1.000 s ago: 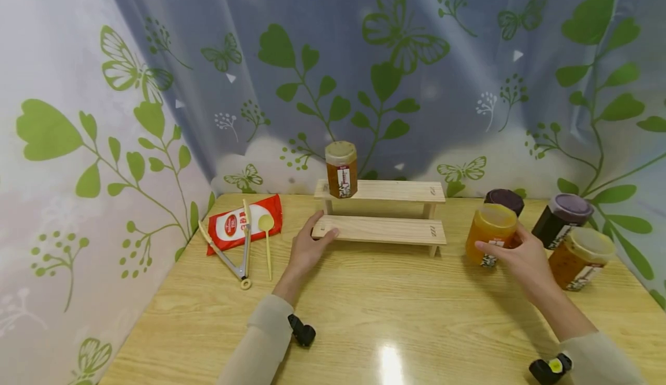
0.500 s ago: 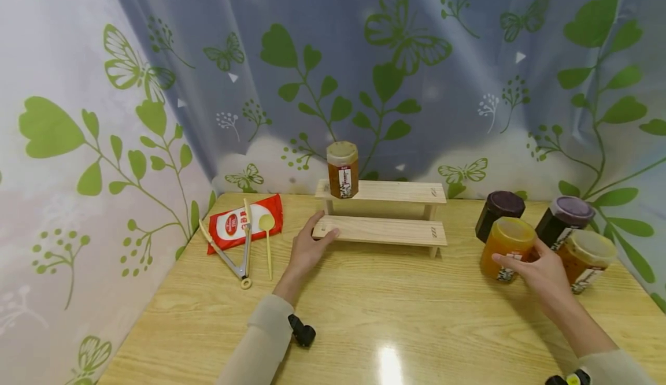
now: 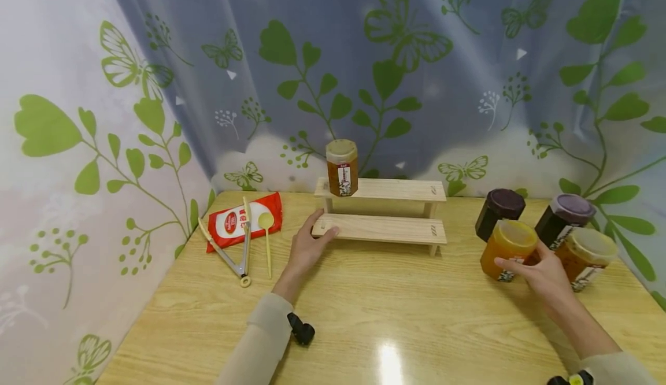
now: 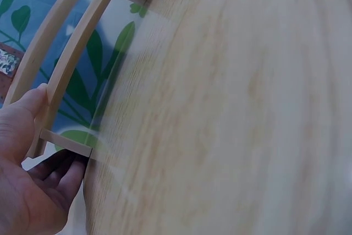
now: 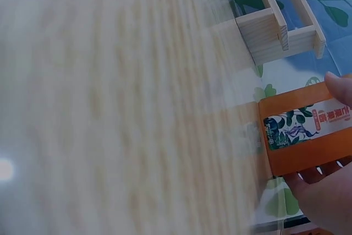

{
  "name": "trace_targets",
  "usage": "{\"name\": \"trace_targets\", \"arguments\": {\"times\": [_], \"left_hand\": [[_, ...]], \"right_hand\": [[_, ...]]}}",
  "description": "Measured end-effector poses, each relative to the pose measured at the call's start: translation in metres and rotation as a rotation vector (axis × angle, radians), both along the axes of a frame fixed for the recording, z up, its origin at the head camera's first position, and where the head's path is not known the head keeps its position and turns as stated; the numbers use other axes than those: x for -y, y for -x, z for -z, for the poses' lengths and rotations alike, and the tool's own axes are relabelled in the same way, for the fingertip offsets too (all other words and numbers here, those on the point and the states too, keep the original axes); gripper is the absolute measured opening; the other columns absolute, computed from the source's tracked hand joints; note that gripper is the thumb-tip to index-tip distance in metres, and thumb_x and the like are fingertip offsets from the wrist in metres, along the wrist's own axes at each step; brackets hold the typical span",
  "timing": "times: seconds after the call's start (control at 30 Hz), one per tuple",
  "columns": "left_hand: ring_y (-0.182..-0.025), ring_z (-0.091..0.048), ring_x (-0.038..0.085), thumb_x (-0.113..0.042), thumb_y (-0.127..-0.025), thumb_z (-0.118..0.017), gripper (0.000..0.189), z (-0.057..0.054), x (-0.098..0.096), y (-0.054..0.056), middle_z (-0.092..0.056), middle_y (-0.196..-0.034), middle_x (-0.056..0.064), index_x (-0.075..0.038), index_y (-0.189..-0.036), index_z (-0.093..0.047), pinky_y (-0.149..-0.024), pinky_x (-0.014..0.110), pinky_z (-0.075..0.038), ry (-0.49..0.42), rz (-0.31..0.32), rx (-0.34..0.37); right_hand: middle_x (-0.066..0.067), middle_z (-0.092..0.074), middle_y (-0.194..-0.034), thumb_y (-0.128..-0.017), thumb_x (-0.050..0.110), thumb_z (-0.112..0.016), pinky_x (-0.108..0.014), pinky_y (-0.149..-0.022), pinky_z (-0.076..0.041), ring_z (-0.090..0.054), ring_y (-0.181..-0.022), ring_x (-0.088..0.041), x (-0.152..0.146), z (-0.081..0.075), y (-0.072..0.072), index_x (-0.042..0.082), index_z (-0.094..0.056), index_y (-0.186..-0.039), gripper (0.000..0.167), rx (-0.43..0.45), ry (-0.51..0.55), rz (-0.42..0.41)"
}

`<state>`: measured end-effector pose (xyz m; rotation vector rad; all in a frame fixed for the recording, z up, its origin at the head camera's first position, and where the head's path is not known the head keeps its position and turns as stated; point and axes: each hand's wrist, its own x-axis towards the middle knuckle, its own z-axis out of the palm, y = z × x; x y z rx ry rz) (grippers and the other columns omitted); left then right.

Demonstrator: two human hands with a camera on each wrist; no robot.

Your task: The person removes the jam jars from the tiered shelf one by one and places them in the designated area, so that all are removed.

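My left hand (image 3: 306,246) grips the left end of the lower step of a small two-step wooden shelf (image 3: 385,229); in the left wrist view the thumb lies on the board (image 4: 82,39) with fingers beneath. At the right, my right hand (image 3: 546,272) holds an orange-filled jar (image 3: 502,252) around its side, thumb in front. That jar stands upright on the table, and its label (image 5: 297,127) faces the right wrist camera. Close behind and beside it are two dark jars (image 3: 499,211) (image 3: 564,220) and an amber jar (image 3: 588,258). Another amber jar (image 3: 342,171) stands on the shelf's upper step, at its left.
On the left of the table (image 3: 333,327) lies a red and white packet (image 3: 267,206). Metal tongs (image 3: 229,258) with pale tips and a yellow spoon (image 3: 267,240) lie partly over it. A patterned curtain (image 3: 312,84) hangs behind the table.
My right hand has moved the orange-filled jar rightward and nearer to me, toward the other jars, and then kept it there. The left hand has stayed on the shelf.
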<state>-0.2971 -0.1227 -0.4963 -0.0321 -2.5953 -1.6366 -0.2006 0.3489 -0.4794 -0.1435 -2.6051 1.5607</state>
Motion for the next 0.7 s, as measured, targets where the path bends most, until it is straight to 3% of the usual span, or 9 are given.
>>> {"name": "trace_targets", "arguments": {"times": [0.13,0.33,0.5,0.57,0.7], "left_hand": [[-0.152,-0.034,0.035,-0.048,-0.095,-0.075,0.072,-0.001,0.001,0.001,-0.040,-0.165,0.004,-0.032,-0.159,-0.045,-0.119,0.059,-0.033,0.003,0.000,-0.009],[-0.152,-0.034,0.035,-0.048,-0.095,-0.075,0.072,0.000,0.001,-0.001,-0.040,-0.165,0.004,-0.032,-0.159,-0.044,-0.119,0.059,-0.032,0.011,0.004,-0.001],[-0.152,-0.034,0.037,-0.048,-0.096,-0.074,0.072,-0.001,0.001,-0.003,-0.040,-0.165,0.005,-0.032,-0.159,-0.044,-0.119,0.060,-0.033,0.006,0.006,0.000],[-0.152,-0.034,0.037,-0.048,-0.096,-0.074,0.072,-0.001,0.001,-0.003,-0.040,-0.165,0.005,-0.032,-0.159,-0.044,-0.119,0.061,-0.033,0.002,0.005,-0.006],[-0.152,-0.034,0.037,-0.048,-0.095,-0.074,0.072,-0.003,0.000,-0.003,-0.040,-0.165,0.005,-0.032,-0.159,-0.044,-0.119,0.060,-0.033,-0.002,0.006,-0.009]], "right_hand": [[0.031,-0.049,-0.113,-0.098,0.029,-0.075,-0.010,-0.079,-0.040,-0.048,-0.103,0.011,-0.001,0.001,0.002,0.009,-0.028,-0.162,0.082,0.001,0.041,-0.039],[0.030,-0.050,-0.117,-0.101,0.024,-0.072,-0.011,-0.082,-0.041,-0.050,-0.105,0.011,-0.003,0.002,0.002,0.016,-0.028,-0.160,0.074,0.007,0.091,-0.083],[0.025,-0.047,-0.123,-0.102,0.022,-0.070,-0.009,-0.083,-0.041,-0.047,-0.109,0.012,-0.003,-0.002,0.000,0.010,-0.021,-0.160,0.077,-0.001,0.105,-0.103],[0.024,-0.046,-0.123,-0.102,0.022,-0.070,-0.008,-0.083,-0.041,-0.047,-0.108,0.012,-0.003,-0.004,-0.001,0.010,-0.024,-0.158,0.073,-0.015,0.099,-0.099],[0.025,-0.050,-0.120,-0.102,0.020,-0.069,-0.011,-0.082,-0.046,-0.052,-0.105,0.010,-0.005,-0.009,-0.002,0.022,-0.034,-0.149,0.059,-0.047,0.104,-0.100]]}}
